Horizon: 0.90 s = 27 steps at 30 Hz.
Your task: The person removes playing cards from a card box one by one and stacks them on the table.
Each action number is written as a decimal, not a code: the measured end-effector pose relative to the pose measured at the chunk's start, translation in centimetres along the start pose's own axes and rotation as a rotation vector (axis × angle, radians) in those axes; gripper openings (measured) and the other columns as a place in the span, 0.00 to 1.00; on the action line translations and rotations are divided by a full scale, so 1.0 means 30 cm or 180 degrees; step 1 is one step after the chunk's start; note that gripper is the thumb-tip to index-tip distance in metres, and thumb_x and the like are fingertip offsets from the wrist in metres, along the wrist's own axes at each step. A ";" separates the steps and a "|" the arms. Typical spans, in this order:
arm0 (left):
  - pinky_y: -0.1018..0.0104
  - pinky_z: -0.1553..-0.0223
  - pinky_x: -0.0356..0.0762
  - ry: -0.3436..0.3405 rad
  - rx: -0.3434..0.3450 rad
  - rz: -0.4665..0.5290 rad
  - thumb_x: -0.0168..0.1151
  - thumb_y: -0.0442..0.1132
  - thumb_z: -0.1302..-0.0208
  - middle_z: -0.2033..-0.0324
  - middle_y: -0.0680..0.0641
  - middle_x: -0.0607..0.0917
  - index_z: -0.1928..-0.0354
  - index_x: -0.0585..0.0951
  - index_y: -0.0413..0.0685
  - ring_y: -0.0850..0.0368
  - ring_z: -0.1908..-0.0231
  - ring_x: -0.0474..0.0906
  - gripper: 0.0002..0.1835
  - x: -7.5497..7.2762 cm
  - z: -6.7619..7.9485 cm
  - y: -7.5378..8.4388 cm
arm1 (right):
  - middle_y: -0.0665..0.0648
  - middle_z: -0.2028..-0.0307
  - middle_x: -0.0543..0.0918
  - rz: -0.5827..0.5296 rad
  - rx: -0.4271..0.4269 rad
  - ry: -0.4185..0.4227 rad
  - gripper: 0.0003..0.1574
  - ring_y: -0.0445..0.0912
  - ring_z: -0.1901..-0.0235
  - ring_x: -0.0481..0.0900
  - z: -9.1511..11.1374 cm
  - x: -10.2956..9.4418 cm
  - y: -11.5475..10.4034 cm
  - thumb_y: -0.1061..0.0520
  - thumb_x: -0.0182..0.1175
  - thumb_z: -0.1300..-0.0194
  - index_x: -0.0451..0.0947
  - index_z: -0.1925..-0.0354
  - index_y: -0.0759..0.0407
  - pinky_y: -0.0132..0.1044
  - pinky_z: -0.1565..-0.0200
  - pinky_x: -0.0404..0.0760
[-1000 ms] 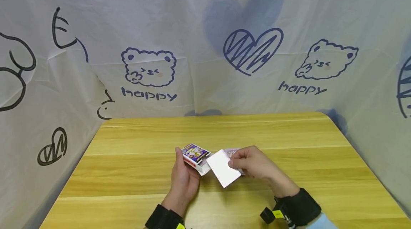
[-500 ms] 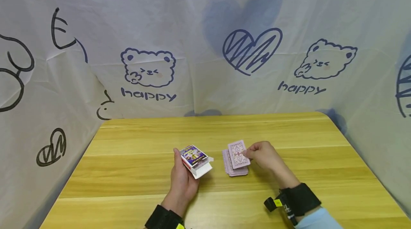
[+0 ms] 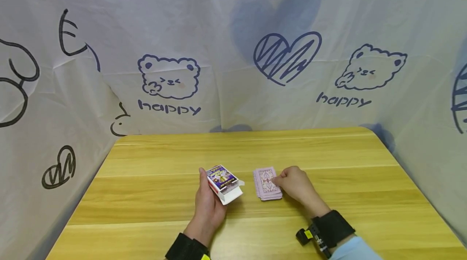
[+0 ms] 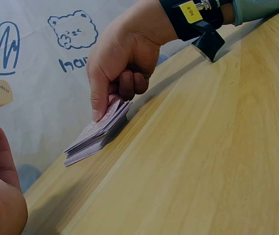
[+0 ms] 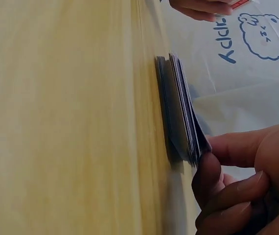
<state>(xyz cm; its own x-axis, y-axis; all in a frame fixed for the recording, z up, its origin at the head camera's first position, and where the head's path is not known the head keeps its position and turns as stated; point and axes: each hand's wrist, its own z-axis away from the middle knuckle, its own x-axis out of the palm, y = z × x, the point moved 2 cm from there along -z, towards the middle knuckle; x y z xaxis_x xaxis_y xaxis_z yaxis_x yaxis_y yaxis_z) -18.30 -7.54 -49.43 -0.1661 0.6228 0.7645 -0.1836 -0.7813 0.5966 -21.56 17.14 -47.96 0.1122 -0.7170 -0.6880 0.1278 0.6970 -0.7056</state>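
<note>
My left hand (image 3: 208,205) holds a card box (image 3: 222,177) with a purple printed front. The box's white end flap hangs open toward the right. A stack of playing cards (image 3: 267,185) lies on the table, patterned backs up and edges slightly uneven. At its right edge my right hand (image 3: 297,183) pinches the top card between thumb and finger. The right wrist view shows that card's corner (image 5: 205,144) lifted a little off the stack. In the left wrist view the thumb of my right hand (image 4: 125,54) lies on the stack's upper face.
The wooden table (image 3: 157,158) has rounded far corners. White cloth (image 3: 226,49) with drawn bears and hearts hangs behind it and at both sides. Each wrist wears a black strap (image 3: 333,229) with a camera.
My right hand moved a white-faced card from beside the box to the stack, turned its patterned back up and lowered it on top. The left hand with the box hardly moved.
</note>
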 end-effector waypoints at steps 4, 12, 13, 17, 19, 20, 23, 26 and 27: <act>0.59 0.40 0.74 0.0022 0.0000 -0.0002 0.39 0.73 0.37 0.28 0.38 0.55 0.27 0.51 0.43 0.46 0.32 0.58 0.49 0.002 0.001 0.001 | 0.53 0.83 0.74 0.0190 -0.0024 0.0067 0.18 0.45 0.83 0.68 0.000 0.005 -0.002 0.50 0.67 0.42 0.75 0.81 0.57 0.32 0.82 0.62; 0.59 0.39 0.72 -0.0018 0.0001 0.0006 0.38 0.72 0.34 0.28 0.37 0.54 0.27 0.49 0.42 0.46 0.32 0.56 0.48 0.003 0.002 0.000 | 0.54 0.81 0.75 0.0167 -0.0099 0.0183 0.16 0.46 0.82 0.70 0.006 0.006 -0.014 0.50 0.66 0.43 0.74 0.78 0.58 0.33 0.84 0.65; 0.58 0.38 0.72 -0.0009 -0.0006 0.0024 0.38 0.71 0.34 0.28 0.38 0.55 0.27 0.49 0.43 0.46 0.31 0.56 0.47 0.002 0.002 -0.001 | 0.54 0.81 0.75 0.0102 -0.0125 0.0210 0.16 0.46 0.82 0.70 0.008 0.005 -0.018 0.50 0.65 0.42 0.74 0.78 0.58 0.33 0.84 0.65; 0.57 0.36 0.70 -0.0013 -0.0022 -0.0015 0.37 0.69 0.31 0.28 0.37 0.56 0.27 0.50 0.42 0.47 0.33 0.59 0.44 0.001 0.001 -0.009 | 0.53 0.82 0.74 -0.0292 -0.0320 0.0302 0.17 0.46 0.81 0.69 0.034 -0.004 -0.060 0.50 0.65 0.40 0.75 0.79 0.57 0.34 0.82 0.65; 0.57 0.35 0.68 -0.0071 -0.0029 -0.0035 0.38 0.67 0.30 0.28 0.38 0.56 0.28 0.51 0.41 0.48 0.33 0.59 0.43 0.003 -0.001 -0.015 | 0.53 0.81 0.75 -0.0542 -0.0417 0.0256 0.16 0.45 0.81 0.68 0.059 -0.010 -0.098 0.50 0.65 0.39 0.76 0.78 0.58 0.34 0.80 0.66; 0.58 0.34 0.67 -0.0117 -0.0026 -0.0062 0.39 0.66 0.30 0.28 0.37 0.57 0.28 0.51 0.41 0.49 0.33 0.60 0.42 0.003 -0.002 -0.017 | 0.54 0.81 0.76 -0.0708 -0.0439 0.0186 0.16 0.45 0.82 0.67 0.073 -0.011 -0.117 0.51 0.64 0.38 0.77 0.77 0.58 0.33 0.81 0.66; 0.60 0.33 0.66 -0.0292 -0.0019 -0.0082 0.41 0.63 0.28 0.28 0.38 0.56 0.28 0.52 0.41 0.50 0.32 0.60 0.40 0.006 -0.001 -0.021 | 0.58 0.78 0.79 -0.1201 -0.0424 -0.0102 0.14 0.43 0.86 0.64 0.117 -0.011 -0.174 0.53 0.62 0.36 0.79 0.73 0.62 0.31 0.84 0.63; 0.60 0.34 0.67 -0.0433 -0.0029 -0.0090 0.42 0.62 0.28 0.27 0.36 0.55 0.28 0.52 0.42 0.50 0.33 0.62 0.38 0.009 0.005 -0.022 | 0.60 0.76 0.81 -0.1533 -0.0416 -0.0371 0.12 0.40 0.89 0.62 0.152 -0.004 -0.214 0.56 0.61 0.35 0.80 0.68 0.66 0.29 0.88 0.61; 0.60 0.35 0.68 -0.0466 -0.0035 -0.0088 0.42 0.62 0.28 0.27 0.36 0.54 0.29 0.53 0.42 0.49 0.33 0.63 0.38 0.010 0.007 -0.021 | 0.60 0.75 0.82 -0.1585 -0.0425 -0.0426 0.12 0.40 0.89 0.62 0.161 -0.001 -0.224 0.56 0.60 0.35 0.80 0.67 0.66 0.28 0.88 0.61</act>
<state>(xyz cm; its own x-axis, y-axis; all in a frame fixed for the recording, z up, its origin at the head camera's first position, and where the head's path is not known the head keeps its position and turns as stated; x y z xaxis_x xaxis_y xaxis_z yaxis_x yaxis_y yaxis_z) -18.02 -6.87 -49.53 -0.0180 0.6309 0.7757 -0.1968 -0.7629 0.6159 -17.66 12.44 -42.37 0.1958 -0.9501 -0.2427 0.0719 0.2608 -0.9627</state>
